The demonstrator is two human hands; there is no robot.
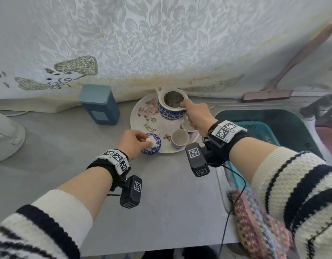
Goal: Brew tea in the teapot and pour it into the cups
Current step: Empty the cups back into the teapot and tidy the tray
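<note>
One lidless blue-white teapot (169, 113) gripped by right hand (196, 115), lid (155, 146) pinched by left hand (132, 143)

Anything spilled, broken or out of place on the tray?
No spill or damage shows. The teapot is open, with leaves visible; its lid sits at the tray rim, pinched by the left hand. The right hand grips the teapot. One cup is partly hidden.
</note>
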